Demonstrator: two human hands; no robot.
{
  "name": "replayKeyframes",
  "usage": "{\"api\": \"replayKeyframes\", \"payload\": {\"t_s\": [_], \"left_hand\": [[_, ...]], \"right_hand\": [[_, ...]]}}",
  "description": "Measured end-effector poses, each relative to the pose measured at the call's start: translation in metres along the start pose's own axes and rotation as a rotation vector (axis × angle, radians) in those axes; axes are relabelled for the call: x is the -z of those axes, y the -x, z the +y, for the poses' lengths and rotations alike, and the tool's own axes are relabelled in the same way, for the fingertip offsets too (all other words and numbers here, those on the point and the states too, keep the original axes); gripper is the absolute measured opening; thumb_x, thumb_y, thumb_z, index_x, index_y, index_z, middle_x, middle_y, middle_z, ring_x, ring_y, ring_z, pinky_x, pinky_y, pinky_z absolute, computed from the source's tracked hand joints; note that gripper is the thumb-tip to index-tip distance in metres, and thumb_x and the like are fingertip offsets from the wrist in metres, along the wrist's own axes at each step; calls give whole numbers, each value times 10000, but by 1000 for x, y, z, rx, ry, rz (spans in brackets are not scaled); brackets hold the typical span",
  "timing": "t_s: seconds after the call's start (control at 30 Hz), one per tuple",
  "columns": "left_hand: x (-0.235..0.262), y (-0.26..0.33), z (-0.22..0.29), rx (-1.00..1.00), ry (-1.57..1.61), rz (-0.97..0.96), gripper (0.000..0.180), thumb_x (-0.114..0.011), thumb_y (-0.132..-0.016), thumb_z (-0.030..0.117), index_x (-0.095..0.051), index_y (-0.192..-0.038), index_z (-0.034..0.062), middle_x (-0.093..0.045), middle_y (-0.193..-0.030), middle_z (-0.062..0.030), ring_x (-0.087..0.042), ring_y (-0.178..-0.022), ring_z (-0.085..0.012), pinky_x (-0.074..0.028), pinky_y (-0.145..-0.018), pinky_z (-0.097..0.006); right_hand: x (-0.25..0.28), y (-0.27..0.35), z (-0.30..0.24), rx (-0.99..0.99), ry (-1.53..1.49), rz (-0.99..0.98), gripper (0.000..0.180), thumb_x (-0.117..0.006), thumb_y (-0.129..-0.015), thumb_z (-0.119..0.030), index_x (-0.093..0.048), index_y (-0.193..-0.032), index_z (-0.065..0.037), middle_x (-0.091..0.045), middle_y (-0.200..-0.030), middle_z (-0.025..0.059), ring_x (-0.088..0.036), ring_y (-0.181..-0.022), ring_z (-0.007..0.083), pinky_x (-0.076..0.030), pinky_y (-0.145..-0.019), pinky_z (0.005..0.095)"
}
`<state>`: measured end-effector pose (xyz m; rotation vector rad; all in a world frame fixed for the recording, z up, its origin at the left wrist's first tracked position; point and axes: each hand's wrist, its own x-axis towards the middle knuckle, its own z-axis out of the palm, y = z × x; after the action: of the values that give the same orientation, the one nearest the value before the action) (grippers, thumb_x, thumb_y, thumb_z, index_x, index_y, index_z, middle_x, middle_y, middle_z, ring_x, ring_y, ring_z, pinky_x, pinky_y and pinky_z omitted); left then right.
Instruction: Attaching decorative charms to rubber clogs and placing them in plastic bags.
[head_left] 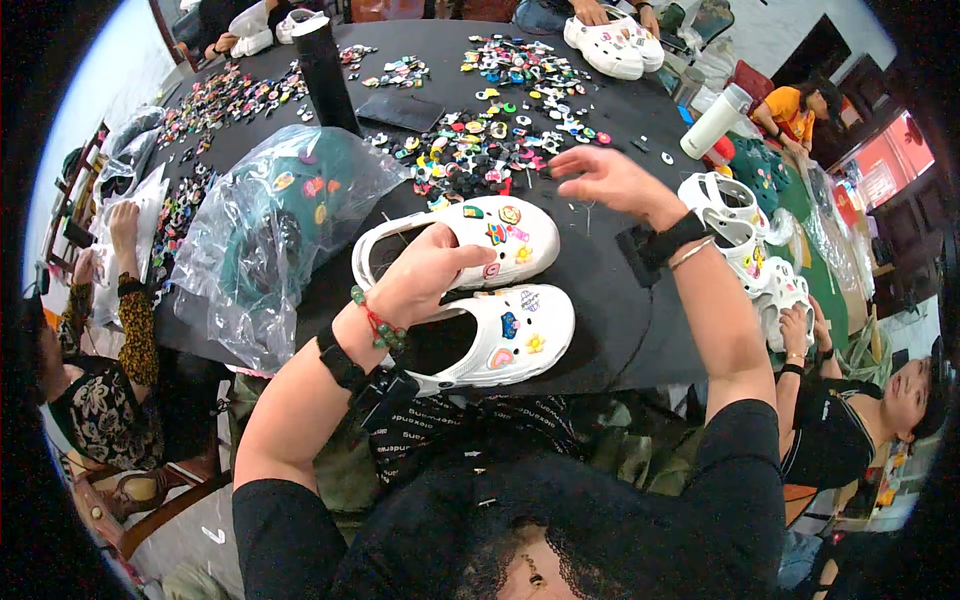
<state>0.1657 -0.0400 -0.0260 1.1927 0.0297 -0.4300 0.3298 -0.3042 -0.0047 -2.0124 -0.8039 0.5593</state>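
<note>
My left hand (425, 268) is closed on the farther white clog (525, 245), its thumb on the upper and its other fingers hidden in the foot opening. Colourful charms sit on that clog's toe. Beside it, nearer to me, lies a second white clog (540, 335), which also bears charms. My right hand (612, 182) is raised beyond and right of the clogs, fingers stretched apart and no object visible in them. It is close to the right edge of a pile of small colourful shoe charms (480, 155) on the black table (610, 345).
A clear plastic bag (280, 220) with green clogs lies at left, near a black bottle (325, 75). More white clogs (745, 255) and a pale bottle (715, 122) stand at right. People work around the table; a co-worker's hand (795, 335) touches a clog at right.
</note>
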Motion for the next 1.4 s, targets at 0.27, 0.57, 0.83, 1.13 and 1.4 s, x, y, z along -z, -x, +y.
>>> {"api": "replayKeyframes", "payload": {"t_s": [0.27,0.57,0.83,1.13,1.4], "left_hand": [[-2,4,4,-24,-180,64,313,-658,-905,116,-636,-1137,-93,-706,-1090,-123,-674,-933,-165,-525,-831,-296],[0,1,6,-14,-548,144,365,-696,-924,198,-647,-1145,-89,-706,-1108,-129,-670,-933,-158,-527,-816,-282],[-6,10,22,-272,-1206,323,516,-724,-899,386,-614,-683,-69,-483,-532,-172,-424,-470,-206,-371,-495,-399],[-16,38,28,-549,-1364,388,334,-743,-866,238,-657,-1058,-20,-688,-948,-211,-669,-898,-363,-515,-817,-403],[-32,109,19,-574,-1153,432,295,-747,-798,21,-631,-1069,3,-674,-1069,-135,-665,-947,-296,-520,-837,-359]], "right_hand": [[97,45,71,-316,477,421,209,-752,-784,-108,-704,-958,-2,-723,-873,111,-692,-752,176,-555,-696,323],[90,24,135,-365,736,392,385,-866,-694,-159,-685,-1011,-39,-711,-861,107,-687,-821,219,-545,-739,348],[73,14,146,-324,579,483,413,-899,-634,-217,-691,-932,-20,-711,-902,184,-686,-865,333,-535,-765,425],[70,4,165,-273,607,491,253,-852,-683,-188,-693,-823,-49,-714,-846,161,-693,-835,328,-542,-748,418],[52,41,101,-138,594,665,212,-623,-915,-203,-674,-1029,-31,-723,-865,111,-682,-756,191,-534,-712,327]]}}
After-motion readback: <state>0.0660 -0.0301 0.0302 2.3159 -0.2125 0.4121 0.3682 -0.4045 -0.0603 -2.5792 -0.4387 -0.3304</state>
